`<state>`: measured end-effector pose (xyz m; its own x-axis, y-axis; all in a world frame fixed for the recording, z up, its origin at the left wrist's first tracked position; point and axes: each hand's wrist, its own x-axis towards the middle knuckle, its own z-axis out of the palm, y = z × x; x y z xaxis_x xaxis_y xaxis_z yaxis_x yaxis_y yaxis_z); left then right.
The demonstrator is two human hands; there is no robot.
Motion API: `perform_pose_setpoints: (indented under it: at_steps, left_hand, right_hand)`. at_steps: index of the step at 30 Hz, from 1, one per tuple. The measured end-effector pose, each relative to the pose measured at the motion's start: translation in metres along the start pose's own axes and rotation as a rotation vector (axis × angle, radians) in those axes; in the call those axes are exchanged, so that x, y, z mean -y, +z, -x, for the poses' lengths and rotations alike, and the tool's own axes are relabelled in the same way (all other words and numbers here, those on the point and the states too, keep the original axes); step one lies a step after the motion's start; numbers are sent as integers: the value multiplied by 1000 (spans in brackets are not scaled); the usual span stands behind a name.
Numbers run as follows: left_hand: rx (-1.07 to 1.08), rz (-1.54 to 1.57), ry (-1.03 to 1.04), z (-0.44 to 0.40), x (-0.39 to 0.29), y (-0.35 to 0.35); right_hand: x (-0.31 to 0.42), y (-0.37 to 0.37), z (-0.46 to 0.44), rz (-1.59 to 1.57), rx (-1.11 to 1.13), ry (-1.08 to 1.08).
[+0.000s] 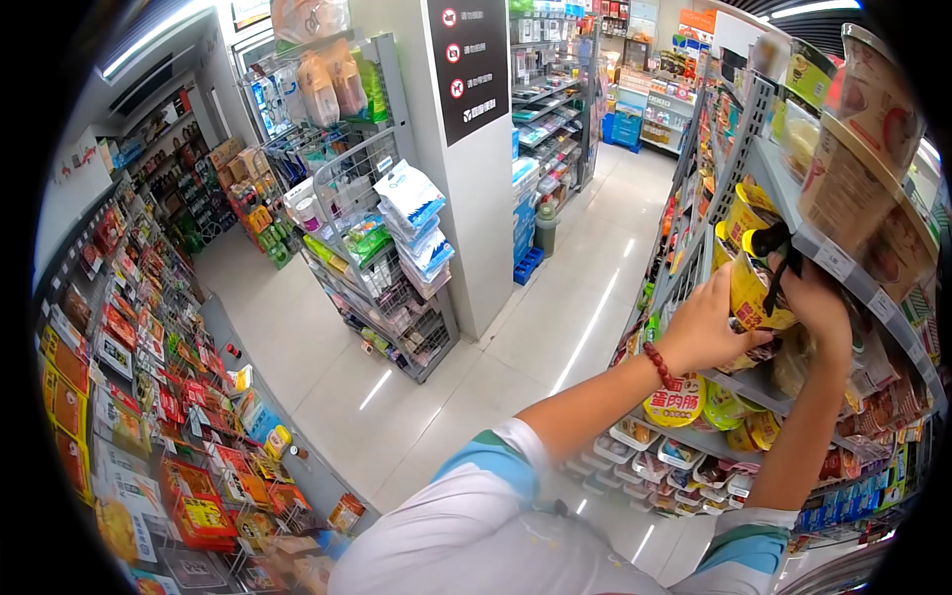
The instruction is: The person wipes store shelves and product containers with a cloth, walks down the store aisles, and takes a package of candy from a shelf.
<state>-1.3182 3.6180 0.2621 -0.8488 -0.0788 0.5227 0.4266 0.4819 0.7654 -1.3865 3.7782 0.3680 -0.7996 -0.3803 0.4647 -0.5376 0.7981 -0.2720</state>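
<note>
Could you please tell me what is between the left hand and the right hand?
Between the left hand and the right hand is a yellow cup, with a black strap against it, in the head view.

The aisle (540, 342) side gives open access; the upper shelf edge (855, 272) limits clearance above, and yellow cups (751, 206) obstruct alongside.

A single head-worn view looks forward and down from above the outstretched arms

Left hand (702, 319), right hand (817, 297) raised close together, left fingers (721, 285) curved
</note>
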Motion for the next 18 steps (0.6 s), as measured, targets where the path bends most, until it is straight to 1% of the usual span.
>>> perform_pose_setpoints:
  at_steps: [1,3,5,6,8,12,14,15,16,18]
  left_hand:
    - [0,0,0,0,0,0]
    - [9,6,-4,0,-1,-2]
    - [8,0,-11,1,1,-1]
    - [10,-6,-19,0,1,-1]
    - [17,2,-16,0,2,-1]
    - [20,18,9,-1,4,-2]
    - [19,18,16,-1,5,-1]
    - [18,15,25,-1,6,0]
    - [19,15,24,-1,7,1]
    - [12,-15,27,-1,9,2]
  right_hand:
    - [-12,8,-7,3,-7,-30]
    - [-13,12,-17,9,-14,-62]
    - [-8,14,-25,206,-10,-42]
    - [-7,15,-30,206,-10,-44]
    - [-6,16,-40,332,67,-60]
    - [4,20,-43,448,58,-39]
    - [-6,31,-43,573,-57,-156]
    - [-9,35,-43,573,-56,-155]
    - [-11,39,-43,487,-123,-242]
    - [-3,38,-37,397,-188,-325]
